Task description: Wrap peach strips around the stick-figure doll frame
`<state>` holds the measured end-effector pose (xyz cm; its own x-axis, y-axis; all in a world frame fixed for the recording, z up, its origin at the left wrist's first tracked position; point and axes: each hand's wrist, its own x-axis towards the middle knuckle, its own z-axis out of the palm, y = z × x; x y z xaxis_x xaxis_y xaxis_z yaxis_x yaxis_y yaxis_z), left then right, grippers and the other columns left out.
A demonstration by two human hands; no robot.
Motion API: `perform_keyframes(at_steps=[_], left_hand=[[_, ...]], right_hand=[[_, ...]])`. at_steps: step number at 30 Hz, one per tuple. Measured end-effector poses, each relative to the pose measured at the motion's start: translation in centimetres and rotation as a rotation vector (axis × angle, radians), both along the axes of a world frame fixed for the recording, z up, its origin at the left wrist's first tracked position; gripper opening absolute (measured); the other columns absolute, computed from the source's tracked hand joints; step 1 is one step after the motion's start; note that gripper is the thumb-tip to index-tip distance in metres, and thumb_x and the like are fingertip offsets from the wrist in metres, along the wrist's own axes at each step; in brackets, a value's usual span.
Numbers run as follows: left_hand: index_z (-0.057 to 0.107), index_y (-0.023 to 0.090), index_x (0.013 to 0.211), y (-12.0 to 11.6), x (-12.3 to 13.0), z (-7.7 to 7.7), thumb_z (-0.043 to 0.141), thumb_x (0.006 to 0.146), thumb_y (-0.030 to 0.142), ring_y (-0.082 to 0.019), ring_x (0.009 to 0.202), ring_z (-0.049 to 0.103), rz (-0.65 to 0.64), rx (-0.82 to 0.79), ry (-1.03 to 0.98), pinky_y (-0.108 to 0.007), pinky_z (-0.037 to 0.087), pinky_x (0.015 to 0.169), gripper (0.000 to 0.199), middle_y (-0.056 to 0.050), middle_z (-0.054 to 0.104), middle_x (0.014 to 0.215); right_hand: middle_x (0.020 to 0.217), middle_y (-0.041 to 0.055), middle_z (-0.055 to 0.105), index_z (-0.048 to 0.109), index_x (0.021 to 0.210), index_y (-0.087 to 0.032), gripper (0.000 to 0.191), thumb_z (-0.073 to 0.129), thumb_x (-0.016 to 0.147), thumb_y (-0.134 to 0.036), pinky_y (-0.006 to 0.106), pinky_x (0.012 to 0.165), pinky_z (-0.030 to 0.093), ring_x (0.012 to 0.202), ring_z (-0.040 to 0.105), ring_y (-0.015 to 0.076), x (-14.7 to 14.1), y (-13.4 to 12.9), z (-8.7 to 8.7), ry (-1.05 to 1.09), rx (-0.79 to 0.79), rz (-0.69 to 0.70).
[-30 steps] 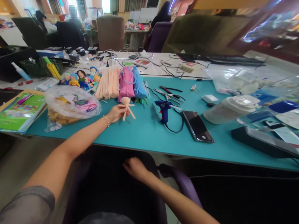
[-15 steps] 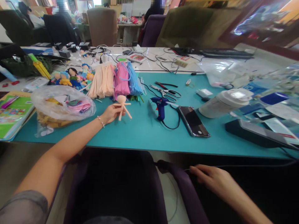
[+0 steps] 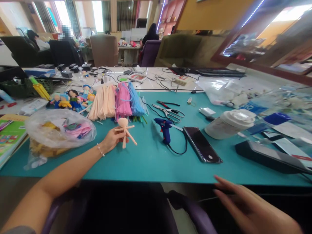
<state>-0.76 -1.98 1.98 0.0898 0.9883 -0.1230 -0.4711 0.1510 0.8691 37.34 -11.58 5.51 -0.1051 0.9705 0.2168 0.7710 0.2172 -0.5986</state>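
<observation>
My left hand (image 3: 113, 139) is closed on a small peach-coloured doll (image 3: 123, 123) with a round head and thin stick-like limbs, holding it upright over the green mat. Behind it lie bundles of pipe cleaners in peach (image 3: 102, 103), pink (image 3: 123, 99) and blue (image 3: 136, 97). My right hand (image 3: 246, 204) is in the air at the mat's front edge, thumb and fingers apart, nothing between them. Right of the doll a blue glue gun (image 3: 165, 131) rests on its side. Scissors (image 3: 169, 112) and red-and-black pliers (image 3: 168, 103) lie behind the glue gun.
A phone (image 3: 202, 144), a white lidded cup (image 3: 230, 123) and a black device (image 3: 270, 159) stand to the right. On the left are a plastic bag (image 3: 60, 130), a green book (image 3: 11, 139) and several small finished dolls (image 3: 73, 99). Cables cross the back; people sit beyond.
My right hand has let go of a thin cord below the table edge, risen and opened. The view has tilted up. My left hand still holds the doll.
</observation>
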Motion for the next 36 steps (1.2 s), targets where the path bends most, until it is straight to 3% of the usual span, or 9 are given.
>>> perform_keyframes(at_steps=[2,4,8,12,18,24,28,36], left_hand=[[0.063,0.013,0.077,-0.5,0.2,0.1,0.080,0.055,0.026,-0.014,0.050,0.062,-0.008,0.001,0.018,-0.028,0.051,0.052,0.031,-0.002,0.066,0.065],[0.063,0.013,0.076,-0.9,0.3,0.3,0.081,0.053,0.031,-0.015,0.051,0.062,-0.031,-0.015,0.057,-0.028,0.051,0.050,0.034,-0.003,0.067,0.066],[0.063,0.014,0.076,-1.4,0.3,0.7,0.082,0.052,0.035,-0.014,0.050,0.061,-0.042,-0.028,0.091,-0.028,0.052,0.049,0.037,-0.002,0.067,0.067],[0.063,0.014,0.077,-1.6,-0.1,0.9,0.080,0.055,0.035,-0.012,0.048,0.060,-0.010,0.003,0.148,-0.027,0.051,0.049,0.034,0.001,0.064,0.063],[0.063,0.015,0.082,-2.1,-0.2,0.9,0.080,0.056,0.032,-0.011,0.045,0.058,0.007,-0.039,0.118,-0.025,0.049,0.048,0.036,0.002,0.064,0.062],[0.062,0.016,0.089,-3.0,0.0,0.9,0.083,0.052,0.028,-0.013,0.052,0.062,-0.134,-0.102,0.011,-0.027,0.051,0.054,0.045,0.000,0.065,0.069],[0.061,0.014,0.082,-3.3,0.1,0.8,0.084,0.050,0.027,-0.014,0.050,0.062,-0.221,-0.155,0.012,-0.025,0.048,0.050,0.040,-0.002,0.065,0.065],[0.060,0.015,0.070,-3.6,-0.2,0.8,0.080,0.056,0.037,-0.014,0.054,0.061,0.035,-0.054,0.105,-0.027,0.049,0.055,0.033,-0.001,0.067,0.063]], right_hand=[[0.083,0.0077,0.069,0.064,0.102,-0.036,0.029,0.059,0.075,-0.047,0.037,0.054,0.047,0.061,0.062,0.0233,-5.9,1.6,2.1,0.019,-0.048,0.181],[0.078,0.0068,0.069,0.068,0.093,-0.028,0.025,0.055,0.078,-0.043,0.034,0.057,0.047,0.061,0.061,0.0210,-11.0,3.8,3.0,0.056,-0.090,0.300],[0.067,0.0040,0.065,0.069,0.085,-0.020,0.029,0.050,0.082,-0.042,0.025,0.050,0.040,0.054,0.054,0.0146,-18.3,8.6,2.3,0.205,-0.218,0.456],[0.047,-0.0018,0.051,0.060,0.062,-0.015,0.042,0.052,0.079,-0.052,0.020,0.040,0.028,0.041,0.039,0.0081,-22.2,11.3,0.9,0.476,-0.432,0.515],[0.045,-0.0044,0.049,0.061,0.067,-0.014,0.042,0.067,0.066,-0.056,0.019,0.035,0.021,0.035,0.031,0.0043,-23.9,11.6,-0.8,0.822,-0.697,0.470],[0.046,-0.0042,0.052,0.061,0.066,-0.015,0.042,0.074,0.057,-0.053,0.020,0.033,0.025,0.032,0.033,0.0044,-23.2,10.9,-2.1,0.948,-0.722,0.367],[0.043,-0.0054,0.049,0.060,0.065,-0.015,0.042,0.074,0.057,-0.054,0.020,0.032,0.026,0.031,0.033,0.0047,-22.7,10.7,-2.3,0.955,-0.742,0.318],[0.042,-0.0060,0.045,0.056,0.056,-0.014,0.041,0.074,0.060,-0.050,0.019,0.035,0.018,0.033,0.028,0.0025,-22.5,9.5,-2.3,0.983,-0.946,0.350]])
